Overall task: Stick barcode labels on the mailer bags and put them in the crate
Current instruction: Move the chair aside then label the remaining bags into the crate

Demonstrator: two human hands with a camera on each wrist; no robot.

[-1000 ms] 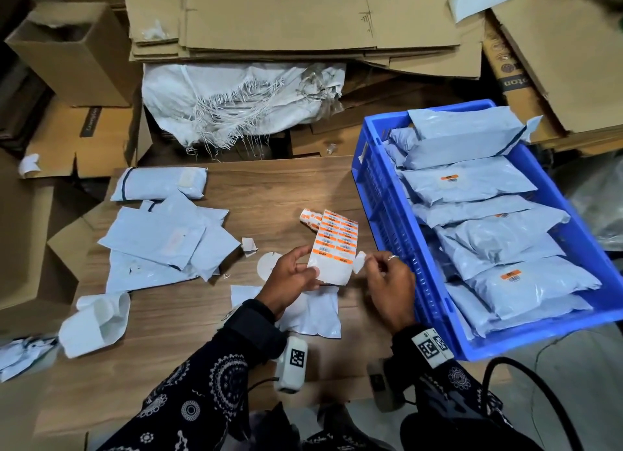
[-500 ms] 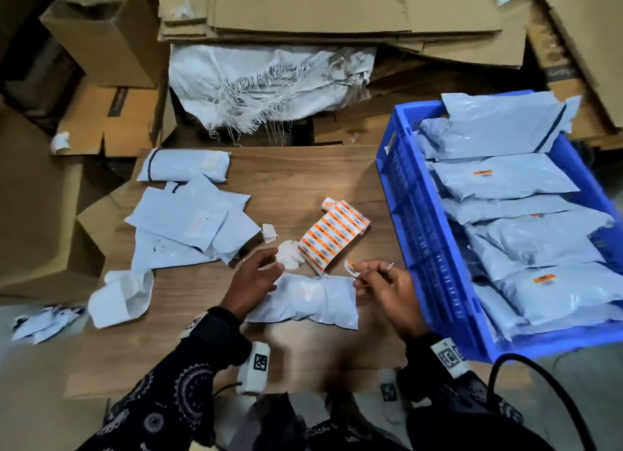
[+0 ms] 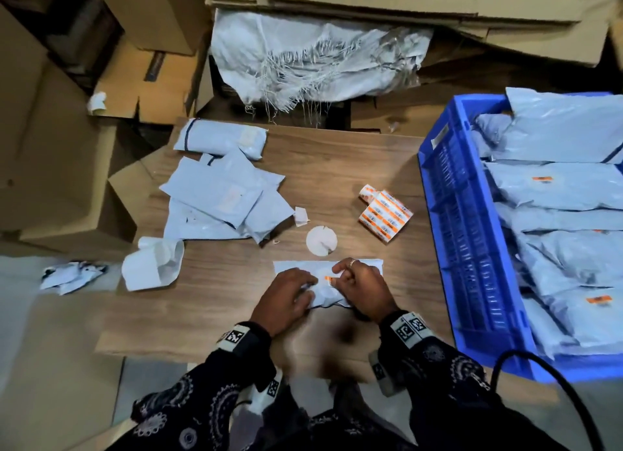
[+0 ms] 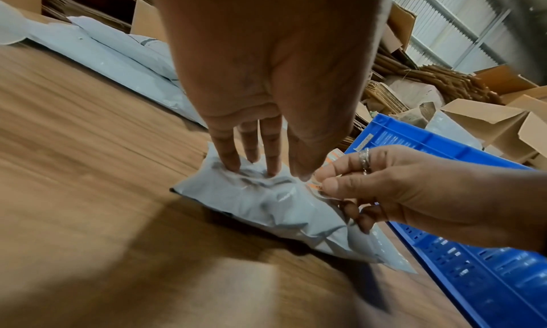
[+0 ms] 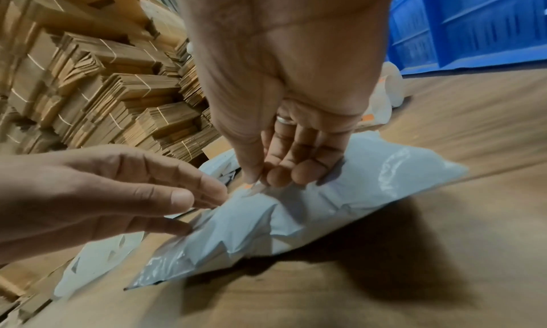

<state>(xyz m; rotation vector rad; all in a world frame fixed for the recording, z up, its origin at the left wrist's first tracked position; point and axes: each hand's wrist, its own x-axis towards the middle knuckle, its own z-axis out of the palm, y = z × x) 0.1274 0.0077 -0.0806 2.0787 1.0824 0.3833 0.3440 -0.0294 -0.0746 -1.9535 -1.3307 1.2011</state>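
Observation:
A grey mailer bag (image 3: 324, 269) (image 4: 281, 206) (image 5: 325, 204) lies on the wooden table (image 3: 337, 167) in front of me. My left hand (image 3: 290, 295) (image 4: 266, 155) (image 5: 148, 192) presses its straight fingers on the bag's left part. My right hand (image 3: 360, 288) (image 4: 334, 181) (image 5: 266, 174) pinches a small orange-and-white barcode label (image 3: 327, 278) (image 4: 315, 185) (image 5: 248, 187) between thumb and forefinger, low against the bag's top. The sheet of labels (image 3: 386, 216) lies further back. The blue crate (image 3: 472, 248) (image 4: 473, 274) (image 5: 473, 17) at the right holds several labelled bags.
A pile of several mailer bags (image 3: 222, 197) and a rolled one (image 3: 219, 140) lie at the table's left. A round white paper (image 3: 321, 241) and a curled backing strip (image 3: 151, 265) sit nearby. Cardboard boxes (image 3: 50, 147) and a woven sack (image 3: 303, 56) surround the table.
The left hand has let go of the label sheet, which now lies on the table, and moved onto the bag. The right hand has brought the peeled label down to the bag.

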